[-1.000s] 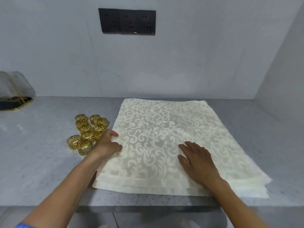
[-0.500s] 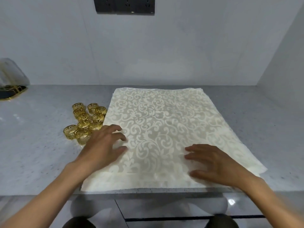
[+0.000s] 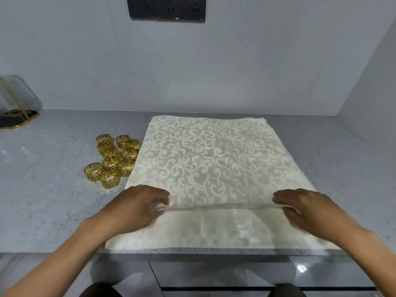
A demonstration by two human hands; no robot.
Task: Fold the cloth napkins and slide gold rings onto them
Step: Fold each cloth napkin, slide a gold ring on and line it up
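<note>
— That top napkin on the stack looks thin, soft and light; take it by its near corners, I'd say.

— She has: left hand and right hand each pinch a near corner, lifted off the napkins below.

— A moment ago both hands lay flat on top.

— Yes. The gold rings sit clustered just left, on the grey surface.

Cream napkins with pale scroll swirls; gold rings with fretwork; grey speckled worktop; black sockets.
</note>
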